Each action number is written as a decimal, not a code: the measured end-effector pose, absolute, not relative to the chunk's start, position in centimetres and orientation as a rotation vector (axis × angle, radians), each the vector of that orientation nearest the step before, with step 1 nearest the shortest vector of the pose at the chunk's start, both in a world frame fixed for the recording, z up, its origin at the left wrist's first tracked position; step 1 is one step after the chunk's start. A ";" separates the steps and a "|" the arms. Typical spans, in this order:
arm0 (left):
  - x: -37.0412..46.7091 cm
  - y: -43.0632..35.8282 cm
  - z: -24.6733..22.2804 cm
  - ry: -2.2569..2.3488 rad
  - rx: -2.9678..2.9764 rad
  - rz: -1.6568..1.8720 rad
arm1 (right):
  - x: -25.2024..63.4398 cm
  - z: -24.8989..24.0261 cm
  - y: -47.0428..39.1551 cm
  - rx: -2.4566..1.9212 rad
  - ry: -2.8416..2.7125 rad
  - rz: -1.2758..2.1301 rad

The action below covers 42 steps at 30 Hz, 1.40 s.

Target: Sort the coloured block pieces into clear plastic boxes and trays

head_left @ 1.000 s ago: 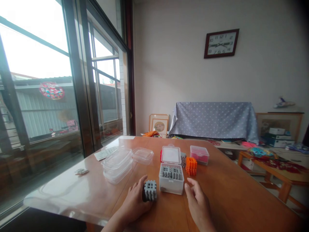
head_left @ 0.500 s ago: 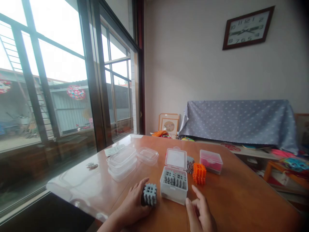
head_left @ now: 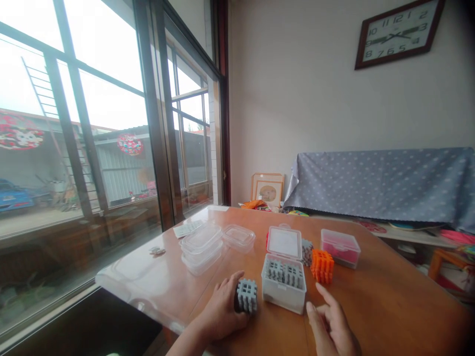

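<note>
My left hand (head_left: 222,309) curls around a stack of grey plastic interlocking window blocks (head_left: 247,295), fingers at its back and thumb at its front. The stack stands upright at the table's near side. To its right is a clear plastic box (head_left: 284,299) with its lid (head_left: 285,242) tipped back. Inside it, more grey blocks (head_left: 285,273) sit in two stacks. My right hand (head_left: 330,321) hovers by the box's near right corner with nothing in it, thumb and forefinger apart, the other fingers bent. Behind the box is an orange block stack (head_left: 322,266).
Another grey stack (head_left: 307,251) stands behind the open lid. A closed box with pink contents (head_left: 340,247) is at the back right. Clear empty containers (head_left: 202,249), another clear container (head_left: 239,238) and small grey pieces (head_left: 157,251) lie to the left on the brown table (head_left: 389,306).
The view has turned slightly left, so everything appears shifted right. Both hands, the grey stack and the box keep the same places relative to one another.
</note>
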<state>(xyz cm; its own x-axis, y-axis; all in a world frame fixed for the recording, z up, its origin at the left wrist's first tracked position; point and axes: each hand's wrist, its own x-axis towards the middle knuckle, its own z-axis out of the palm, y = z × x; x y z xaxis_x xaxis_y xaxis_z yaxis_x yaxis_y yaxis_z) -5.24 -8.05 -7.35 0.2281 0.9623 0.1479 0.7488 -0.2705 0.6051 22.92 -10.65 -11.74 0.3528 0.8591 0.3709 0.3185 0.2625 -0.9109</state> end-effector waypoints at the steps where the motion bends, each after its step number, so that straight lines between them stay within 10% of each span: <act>1: -5.2 -8.1 -7.3 1.576 2.110 0.704 | 23.0 -11.8 -10.7 -1.319 -1.221 0.505; 42: -6.2 -7.1 -8.3 1.469 2.310 0.743 | 21.9 -9.9 -8.3 -1.444 -1.554 0.246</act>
<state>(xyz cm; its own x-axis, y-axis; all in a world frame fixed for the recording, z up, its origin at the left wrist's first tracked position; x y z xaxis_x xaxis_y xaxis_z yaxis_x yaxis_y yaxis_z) -6.20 -7.12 -8.33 0.3418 0.9026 0.2617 0.7455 -0.4300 0.5093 21.93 -8.34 -9.91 0.1665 0.8527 0.4952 0.6578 0.2781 -0.7000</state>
